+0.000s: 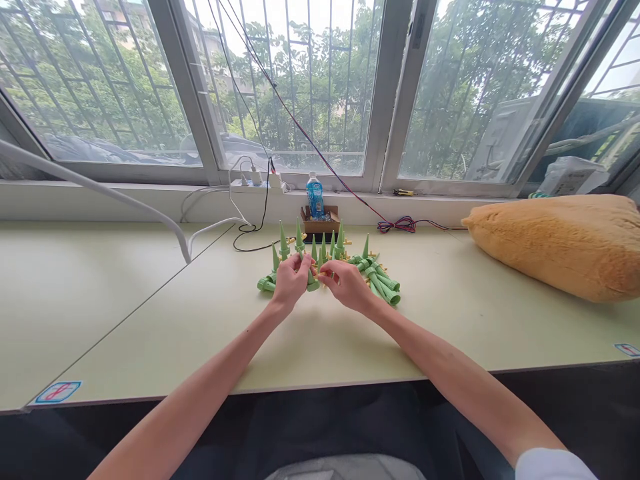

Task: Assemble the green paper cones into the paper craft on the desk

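My left hand [289,285] is closed around a green cone-shaped watering spike [313,287], whose wide end shows below the fingers. From the other side, my right hand [349,287] pinches the small yellow valve [319,274] on that spike. Fingers cover most of the held piece. Several more green spikes [283,244] stand point up just behind both hands, with yellow parts on them. To the right of my right hand, other spikes [387,285] lie in a loose heap. One lying spike [267,285] is left of my left hand.
Behind the spikes, a small cardboard box [320,225] has a blue-labelled bottle [315,197] in it. A coiled cable [397,225] lies near the wall. An orange plush cushion [555,247] sits at right. A white cable [165,217] arches over the table [150,333] at left.
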Action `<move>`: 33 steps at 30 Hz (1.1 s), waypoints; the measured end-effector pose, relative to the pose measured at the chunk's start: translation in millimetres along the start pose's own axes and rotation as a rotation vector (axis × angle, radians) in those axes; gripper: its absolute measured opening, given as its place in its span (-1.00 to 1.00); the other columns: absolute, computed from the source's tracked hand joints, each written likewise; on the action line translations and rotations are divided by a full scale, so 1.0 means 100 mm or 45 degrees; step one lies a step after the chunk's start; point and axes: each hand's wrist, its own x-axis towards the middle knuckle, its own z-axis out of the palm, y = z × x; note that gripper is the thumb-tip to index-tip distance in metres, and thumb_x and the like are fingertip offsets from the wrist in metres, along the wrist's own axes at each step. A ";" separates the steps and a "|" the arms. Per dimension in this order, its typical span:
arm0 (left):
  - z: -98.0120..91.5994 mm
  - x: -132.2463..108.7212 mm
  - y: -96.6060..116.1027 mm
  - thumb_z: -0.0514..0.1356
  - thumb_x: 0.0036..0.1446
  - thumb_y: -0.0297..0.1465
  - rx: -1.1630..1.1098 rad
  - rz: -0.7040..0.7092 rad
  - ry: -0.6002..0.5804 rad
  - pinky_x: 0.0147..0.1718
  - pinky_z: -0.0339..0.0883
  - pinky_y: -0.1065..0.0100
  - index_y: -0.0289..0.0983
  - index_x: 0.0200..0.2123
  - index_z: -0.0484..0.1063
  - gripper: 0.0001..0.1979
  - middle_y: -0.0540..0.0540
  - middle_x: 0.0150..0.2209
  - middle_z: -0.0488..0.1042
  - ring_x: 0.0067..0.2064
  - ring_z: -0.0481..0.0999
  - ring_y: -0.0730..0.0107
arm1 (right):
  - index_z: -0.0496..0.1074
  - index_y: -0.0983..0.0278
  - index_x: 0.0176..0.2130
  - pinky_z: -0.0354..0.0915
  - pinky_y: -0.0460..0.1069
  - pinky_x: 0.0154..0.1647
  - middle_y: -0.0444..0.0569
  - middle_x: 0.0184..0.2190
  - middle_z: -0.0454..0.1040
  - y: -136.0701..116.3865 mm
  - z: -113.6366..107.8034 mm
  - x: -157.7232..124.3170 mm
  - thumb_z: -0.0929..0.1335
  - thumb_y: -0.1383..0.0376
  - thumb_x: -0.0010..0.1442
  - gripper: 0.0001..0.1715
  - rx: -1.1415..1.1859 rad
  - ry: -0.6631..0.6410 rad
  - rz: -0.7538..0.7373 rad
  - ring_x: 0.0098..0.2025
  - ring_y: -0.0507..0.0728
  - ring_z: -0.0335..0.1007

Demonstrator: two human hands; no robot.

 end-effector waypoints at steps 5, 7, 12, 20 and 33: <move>0.00 0.00 -0.02 0.11 0.15 -0.09 0.067 0.051 0.004 -0.68 0.05 0.46 -0.29 -0.41 0.41 -0.64 -0.01 -0.55 0.41 -0.65 0.18 0.57 | 0.40 0.28 -0.34 0.13 -0.09 -0.38 -0.09 -0.42 0.43 -0.01 0.00 0.00 0.30 0.24 0.28 -0.82 -0.016 -0.004 0.012 -0.46 0.01 0.21; 0.00 0.00 -0.02 0.10 0.15 -0.09 0.092 0.072 0.007 -0.68 0.06 0.45 -0.28 -0.41 0.42 -0.64 -0.01 -0.54 0.41 -0.64 0.19 0.56 | 0.39 0.28 -0.36 0.12 -0.10 -0.40 -0.10 -0.45 0.41 -0.02 -0.01 0.00 0.30 0.23 0.28 -0.79 -0.021 -0.013 0.023 -0.47 0.01 0.20; 0.00 -0.01 0.00 0.11 0.15 -0.09 0.122 0.099 0.009 -0.67 0.07 0.45 -0.28 -0.42 0.42 -0.64 -0.01 -0.55 0.40 -0.62 0.21 0.54 | 0.33 0.28 -0.43 0.07 -0.11 -0.44 -0.14 -0.52 0.35 -0.03 -0.02 0.00 0.28 0.19 0.29 -0.71 -0.038 -0.013 0.039 -0.50 0.00 0.16; 0.02 -0.01 0.01 0.13 0.13 -0.11 0.111 0.107 0.013 -0.66 0.09 0.45 -0.29 -0.46 0.40 -0.65 -0.04 -0.52 0.42 -0.57 0.29 0.49 | 0.24 0.27 -0.54 -0.02 -0.11 -0.52 -0.18 -0.63 0.22 -0.03 -0.02 -0.01 0.24 0.10 0.31 -0.54 -0.094 -0.018 0.094 -0.57 -0.02 0.04; 0.01 0.00 0.00 0.12 0.13 -0.09 0.160 0.118 0.059 -0.63 0.09 0.42 -0.27 -0.47 0.41 -0.64 -0.03 -0.56 0.41 -0.60 0.25 0.48 | 0.38 0.27 -0.29 0.13 -0.10 -0.42 -0.11 -0.43 0.45 -0.03 -0.01 -0.02 0.29 0.21 0.27 -0.83 0.011 -0.039 0.025 -0.50 -0.01 0.22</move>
